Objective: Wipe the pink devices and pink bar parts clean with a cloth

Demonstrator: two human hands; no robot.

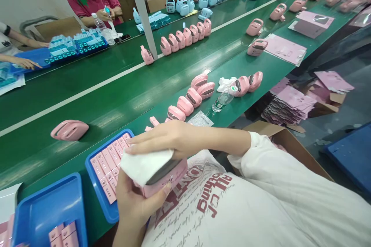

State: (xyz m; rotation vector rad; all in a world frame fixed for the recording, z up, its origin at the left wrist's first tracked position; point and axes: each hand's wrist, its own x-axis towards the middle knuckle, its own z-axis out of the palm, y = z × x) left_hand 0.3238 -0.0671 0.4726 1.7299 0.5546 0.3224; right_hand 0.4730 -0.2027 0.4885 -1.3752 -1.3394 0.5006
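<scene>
In front of my chest, my left hand [136, 197] grips a rounded pink device [165, 180] with a dark panel, its thumb along the near side. My right hand [171, 137] lies across the top, fingers extended and pressing a white cloth [145, 164] against the device. The cloth covers much of the panel and drapes over one end. Just beyond the hands, a blue tray [89, 162] holds rows of small pink button pieces [108, 162].
Several pink handled devices [185, 105] line the green bench near a water bottle [223, 100]. Another pink device [69, 130] lies to the left. A second blue tray [46, 195] holds pink pieces. Across the belt, co-workers sit by light-blue parts [75, 42]. A post [142, 11] rises there.
</scene>
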